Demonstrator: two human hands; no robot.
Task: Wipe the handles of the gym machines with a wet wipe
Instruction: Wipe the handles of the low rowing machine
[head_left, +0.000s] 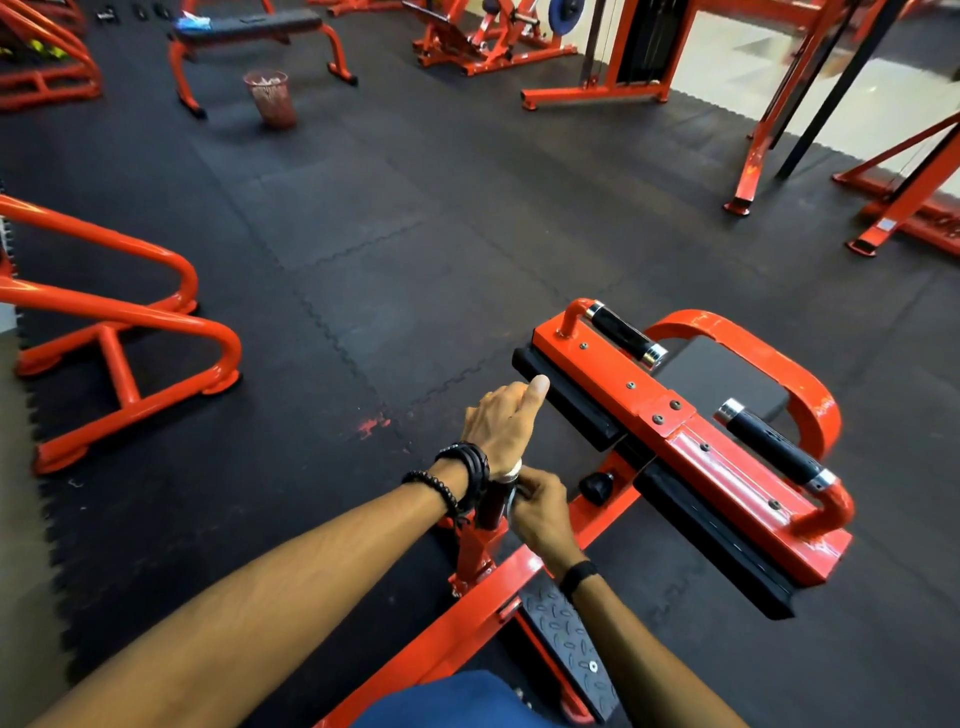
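I work at the near post (491, 506) of the orange machine (670, 415). My left hand (501, 426) rests on top of this post, gripping it, thumb pointing forward toward the pad (566, 397). My right hand (540, 506) sits just below and beside it, fingers curled against the post. A pale sliver, probably the wipe (511, 471), shows between the two hands; most of it is hidden, so I cannot tell which hand holds it.

Status: the wipe is at the near post, so I judge this handle to be the one in progress. The frame does not show whether it is finished.

Remaining, by my estimate: the two black grips on the far side of the machine. The far grip (623, 332) and the right grip (776, 447) lie well apart from both hands, untouched at this moment. No wet sheen is readable on either.

Other machines stand around the floor: a bench (249, 26) beyond a bin (270, 98), and frames at left and right. Their handles are too distant to assess.
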